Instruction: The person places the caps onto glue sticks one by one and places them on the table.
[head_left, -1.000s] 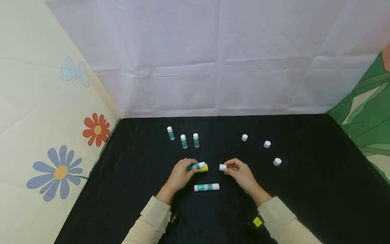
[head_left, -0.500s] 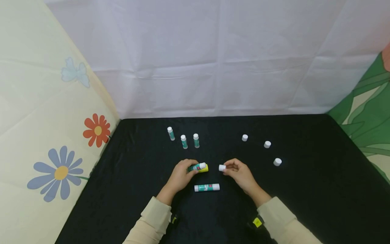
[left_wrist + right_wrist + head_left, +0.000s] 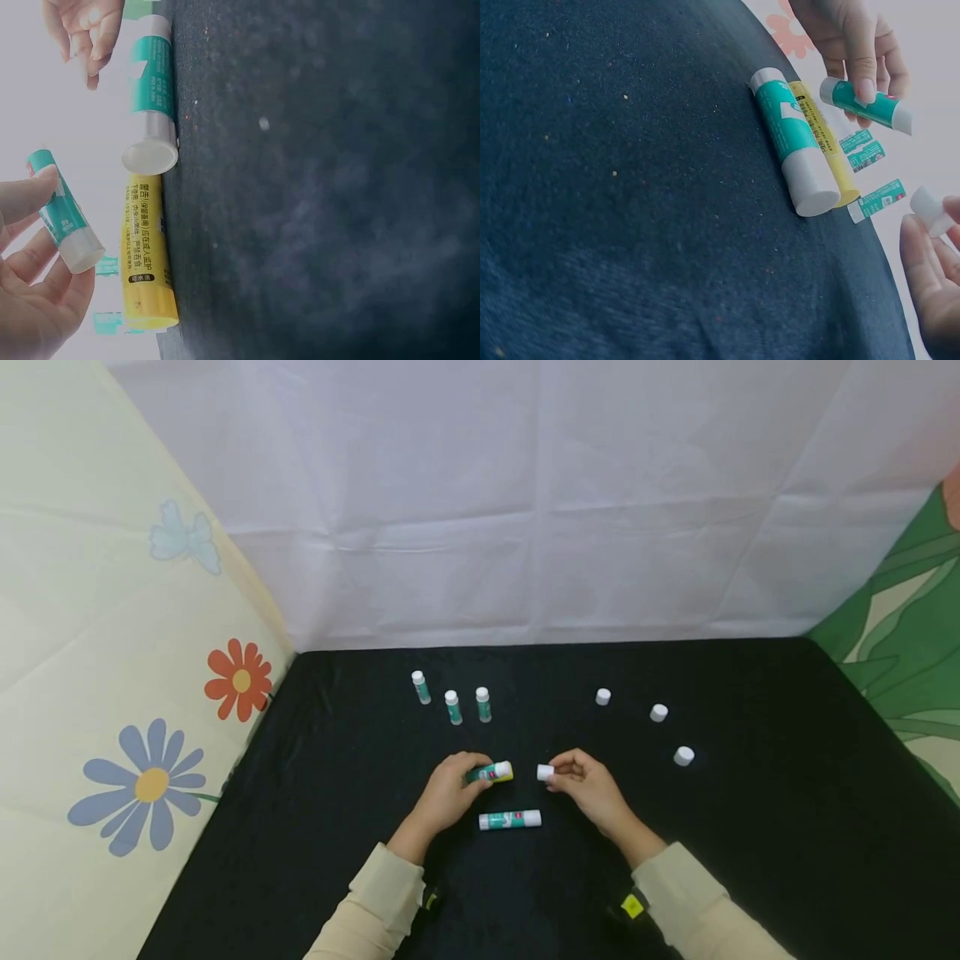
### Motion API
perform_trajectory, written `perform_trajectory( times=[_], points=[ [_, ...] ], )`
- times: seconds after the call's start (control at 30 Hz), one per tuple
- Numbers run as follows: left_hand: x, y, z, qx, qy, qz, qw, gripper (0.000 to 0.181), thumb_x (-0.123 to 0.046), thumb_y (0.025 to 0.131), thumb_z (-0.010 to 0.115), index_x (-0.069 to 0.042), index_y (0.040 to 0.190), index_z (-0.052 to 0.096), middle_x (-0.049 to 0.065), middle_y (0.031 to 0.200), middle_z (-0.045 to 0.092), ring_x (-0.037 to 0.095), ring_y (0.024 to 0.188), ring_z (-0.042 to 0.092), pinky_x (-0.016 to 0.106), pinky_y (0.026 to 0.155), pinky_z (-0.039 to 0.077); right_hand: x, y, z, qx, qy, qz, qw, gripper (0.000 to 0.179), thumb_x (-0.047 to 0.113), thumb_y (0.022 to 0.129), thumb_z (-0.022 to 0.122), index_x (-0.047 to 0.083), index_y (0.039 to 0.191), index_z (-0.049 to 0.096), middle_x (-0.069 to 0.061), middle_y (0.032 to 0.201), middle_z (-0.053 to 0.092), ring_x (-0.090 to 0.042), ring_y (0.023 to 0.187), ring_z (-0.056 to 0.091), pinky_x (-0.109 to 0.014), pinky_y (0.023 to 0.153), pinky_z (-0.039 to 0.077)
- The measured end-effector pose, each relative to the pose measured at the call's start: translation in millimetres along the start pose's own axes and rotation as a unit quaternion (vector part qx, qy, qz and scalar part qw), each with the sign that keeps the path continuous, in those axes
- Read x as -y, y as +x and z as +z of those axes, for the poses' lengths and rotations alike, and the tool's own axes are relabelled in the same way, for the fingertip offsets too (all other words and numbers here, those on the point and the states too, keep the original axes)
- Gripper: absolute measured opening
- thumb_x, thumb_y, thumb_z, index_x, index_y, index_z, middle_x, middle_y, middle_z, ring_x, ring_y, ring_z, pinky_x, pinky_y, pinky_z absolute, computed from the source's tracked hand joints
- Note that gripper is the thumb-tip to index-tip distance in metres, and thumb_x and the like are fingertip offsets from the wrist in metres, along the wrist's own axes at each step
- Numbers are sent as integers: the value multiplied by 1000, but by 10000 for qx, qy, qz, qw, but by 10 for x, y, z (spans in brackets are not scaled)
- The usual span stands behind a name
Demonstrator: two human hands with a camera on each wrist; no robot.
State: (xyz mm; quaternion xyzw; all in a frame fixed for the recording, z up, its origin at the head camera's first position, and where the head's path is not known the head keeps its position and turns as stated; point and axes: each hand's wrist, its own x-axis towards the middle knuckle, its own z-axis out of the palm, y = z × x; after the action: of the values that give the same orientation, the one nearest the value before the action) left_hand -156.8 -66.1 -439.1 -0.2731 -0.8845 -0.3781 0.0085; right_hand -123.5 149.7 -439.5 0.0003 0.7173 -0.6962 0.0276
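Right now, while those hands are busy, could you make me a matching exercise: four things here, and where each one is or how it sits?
1. Yellow tube
2. Single white cap
3. Three glue sticks
4. Three white caps

a. Upright, toward the back left
b. Scattered toward the right
c. Lying on its side
d. In the grip of the right hand

Pairs: 1-c, 2-d, 3-a, 4-b

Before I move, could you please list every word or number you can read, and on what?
"警告!(保留备用)应在成人监护": yellow stick, first line.
"可水洗", probably: yellow stick, dark oval.
Yellow stick's other print: too blurred.
Labels on the lying green stick, held green stick and three farther sticks: too small or blurred.
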Motion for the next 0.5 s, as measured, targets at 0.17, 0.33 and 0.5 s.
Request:
perform_trajectory(
  times=[0.17, 0.33, 0.5],
  points=[
    [0, 0, 11, -27, 62, 90, 9999, 18, -11, 78, 63, -9, 96, 61, 1, 90, 58, 15, 80, 50, 32, 72, 40, -6, -4, 2, 44, 49, -24, 10000, 21, -10, 78, 54, -15, 96, 44, -14, 83, 55, -12, 71, 57, -27, 67, 47],
    [-15, -1, 18, -12, 56, 142, 9999, 20, -12, 77, 64, -8, 96, 61, 2, 90, 58, 15, 80, 51, 31, 73, 41, -9, -4, 9, 70, 73, -66, 9999, 21, -11, 78, 54, -16, 96, 44, -14, 82, 56, -15, 72, 57, -27, 67, 47],
    [-20, 2, 30, 82, 114, 122, 9998, 21, -12, 77, 64, -8, 97, 60, 1, 90, 58, 14, 79, 50, 31, 72, 41, -11, -2, 23, 96, 94, -114, 9998, 21, -12, 77, 53, -16, 95, 43, -15, 82, 56, -13, 70, 57, -27, 67, 47]
  ],
)
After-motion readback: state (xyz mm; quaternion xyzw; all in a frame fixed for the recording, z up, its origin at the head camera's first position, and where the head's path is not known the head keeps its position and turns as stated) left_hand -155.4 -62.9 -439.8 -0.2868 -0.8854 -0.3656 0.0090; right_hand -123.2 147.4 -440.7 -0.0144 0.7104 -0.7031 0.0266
